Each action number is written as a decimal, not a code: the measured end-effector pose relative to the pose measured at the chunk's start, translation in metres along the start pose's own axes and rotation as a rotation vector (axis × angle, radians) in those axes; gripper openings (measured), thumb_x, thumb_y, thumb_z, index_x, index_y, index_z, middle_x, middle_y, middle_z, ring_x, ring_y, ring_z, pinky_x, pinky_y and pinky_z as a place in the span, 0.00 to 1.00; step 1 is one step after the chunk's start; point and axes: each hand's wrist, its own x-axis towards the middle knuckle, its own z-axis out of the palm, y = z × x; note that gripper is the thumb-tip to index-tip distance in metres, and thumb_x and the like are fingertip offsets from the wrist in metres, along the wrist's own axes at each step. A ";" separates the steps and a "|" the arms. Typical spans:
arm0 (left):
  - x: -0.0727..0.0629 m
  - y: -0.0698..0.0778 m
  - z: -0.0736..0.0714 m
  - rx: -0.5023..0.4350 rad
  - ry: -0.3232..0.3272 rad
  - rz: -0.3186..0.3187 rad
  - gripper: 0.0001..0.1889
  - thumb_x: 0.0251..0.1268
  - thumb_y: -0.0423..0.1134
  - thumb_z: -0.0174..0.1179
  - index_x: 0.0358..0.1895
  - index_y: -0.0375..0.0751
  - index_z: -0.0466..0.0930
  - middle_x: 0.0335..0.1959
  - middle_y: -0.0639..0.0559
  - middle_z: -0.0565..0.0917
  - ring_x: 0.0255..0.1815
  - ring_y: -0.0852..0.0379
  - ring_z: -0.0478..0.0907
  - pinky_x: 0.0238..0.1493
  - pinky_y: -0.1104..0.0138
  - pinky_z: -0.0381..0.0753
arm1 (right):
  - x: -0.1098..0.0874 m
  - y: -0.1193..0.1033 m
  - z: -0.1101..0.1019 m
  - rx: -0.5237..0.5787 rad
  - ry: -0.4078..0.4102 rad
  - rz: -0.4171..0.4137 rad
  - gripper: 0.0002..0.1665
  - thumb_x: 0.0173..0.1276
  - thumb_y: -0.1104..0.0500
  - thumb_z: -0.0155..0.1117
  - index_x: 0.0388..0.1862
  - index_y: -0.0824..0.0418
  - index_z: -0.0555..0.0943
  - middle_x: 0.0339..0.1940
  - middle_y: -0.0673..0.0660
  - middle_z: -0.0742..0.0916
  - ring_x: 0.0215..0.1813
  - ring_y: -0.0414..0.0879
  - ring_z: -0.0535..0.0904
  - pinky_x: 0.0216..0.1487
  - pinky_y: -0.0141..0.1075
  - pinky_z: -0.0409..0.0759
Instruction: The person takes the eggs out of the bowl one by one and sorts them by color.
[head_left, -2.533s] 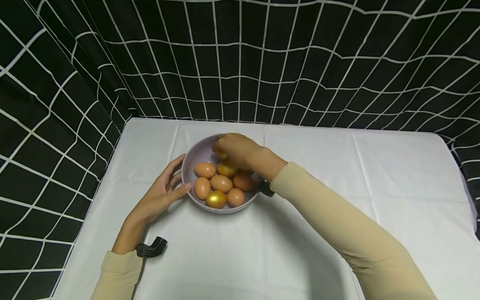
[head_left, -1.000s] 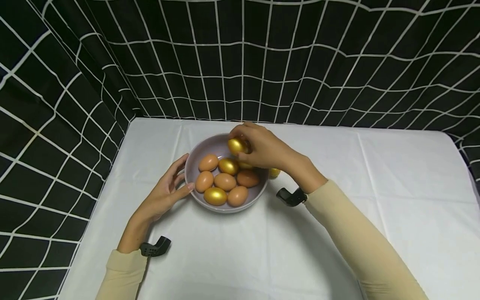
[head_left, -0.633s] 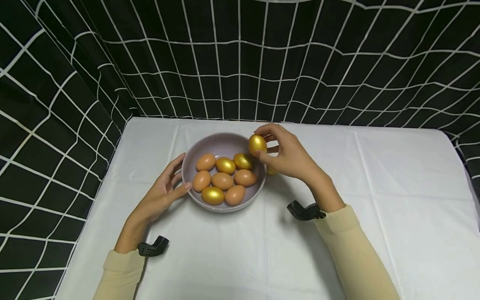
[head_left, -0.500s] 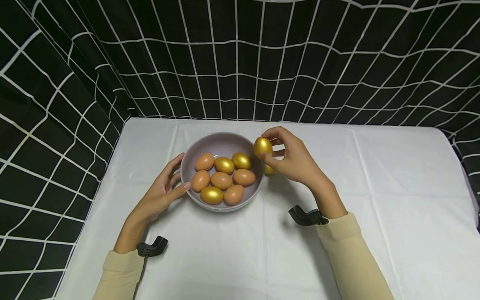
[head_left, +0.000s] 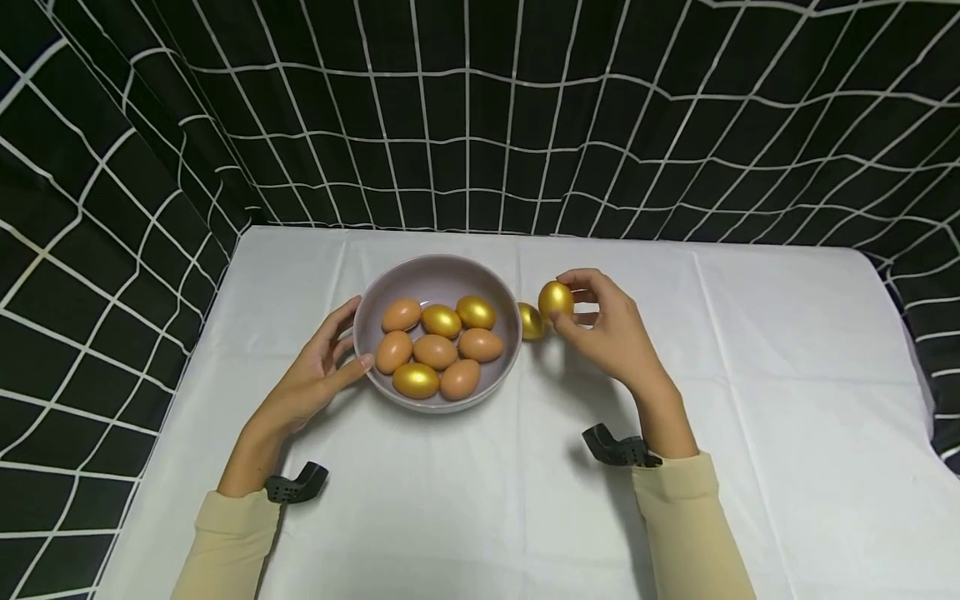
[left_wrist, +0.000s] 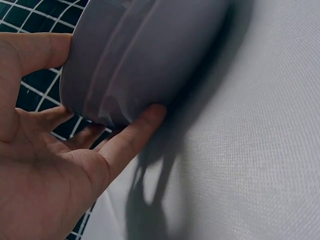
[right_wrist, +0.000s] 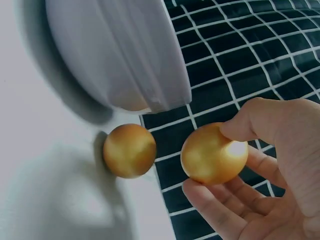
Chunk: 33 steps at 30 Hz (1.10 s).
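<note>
My right hand (head_left: 611, 333) pinches a glossy gold egg (head_left: 556, 298); my left hand (head_left: 311, 379), spread, touches the round mauve bowl (head_left: 442, 279). Second gold egg (right_wrist: 130, 151) between: rim-clipped from head, whole at right wrist.

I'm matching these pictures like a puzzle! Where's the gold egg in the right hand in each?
Head: the gold egg is just right of middle, in the right hand.
Left wrist: not in it.
Right wrist: the egg is right of middle, a bit low; another gold egg lies left of it.
Shared landmark: the mauve bowl, near middle in head, at top in left wrist, top left in right wrist.
</note>
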 end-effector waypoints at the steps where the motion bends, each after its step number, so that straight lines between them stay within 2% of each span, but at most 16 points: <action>1: 0.000 0.000 0.000 0.000 0.002 -0.001 0.45 0.76 0.32 0.61 0.88 0.53 0.46 0.87 0.43 0.53 0.84 0.36 0.60 0.64 0.78 0.79 | -0.001 0.001 0.000 -0.003 0.000 0.002 0.25 0.68 0.67 0.69 0.64 0.66 0.78 0.61 0.63 0.85 0.60 0.57 0.85 0.50 0.24 0.84; 4: 0.001 -0.001 0.002 -0.001 0.003 -0.005 0.45 0.76 0.32 0.61 0.88 0.53 0.46 0.87 0.43 0.53 0.84 0.36 0.60 0.65 0.78 0.78 | -0.002 0.005 -0.002 -0.028 0.010 0.005 0.25 0.68 0.67 0.69 0.64 0.67 0.78 0.62 0.65 0.85 0.60 0.59 0.85 0.49 0.25 0.85; 10: 0.004 -0.001 0.001 -0.009 -0.005 -0.003 0.45 0.76 0.32 0.61 0.88 0.54 0.45 0.87 0.44 0.53 0.85 0.37 0.59 0.66 0.78 0.77 | 0.002 0.013 -0.002 -0.067 0.013 0.023 0.24 0.68 0.67 0.68 0.63 0.68 0.79 0.60 0.66 0.84 0.60 0.61 0.85 0.54 0.48 0.90; 13: 0.003 -0.001 0.000 -0.013 -0.003 -0.002 0.45 0.76 0.32 0.61 0.88 0.53 0.45 0.87 0.44 0.53 0.85 0.36 0.59 0.66 0.78 0.77 | 0.004 0.018 0.002 -0.074 -0.001 0.020 0.24 0.67 0.68 0.68 0.62 0.68 0.79 0.60 0.68 0.82 0.61 0.63 0.85 0.57 0.53 0.89; 23: -0.001 0.001 -0.001 -0.004 0.003 -0.013 0.45 0.76 0.32 0.61 0.88 0.53 0.45 0.87 0.43 0.52 0.86 0.36 0.57 0.65 0.77 0.78 | 0.004 0.026 0.010 -0.181 0.004 0.006 0.25 0.65 0.65 0.69 0.61 0.68 0.79 0.59 0.69 0.84 0.58 0.64 0.84 0.62 0.55 0.84; 33: -0.001 0.000 0.000 -0.013 -0.004 -0.021 0.46 0.76 0.32 0.61 0.88 0.53 0.44 0.87 0.43 0.52 0.86 0.36 0.56 0.65 0.76 0.78 | 0.002 0.029 0.013 -0.262 -0.025 0.045 0.25 0.65 0.62 0.69 0.61 0.66 0.81 0.57 0.68 0.85 0.54 0.61 0.83 0.57 0.53 0.78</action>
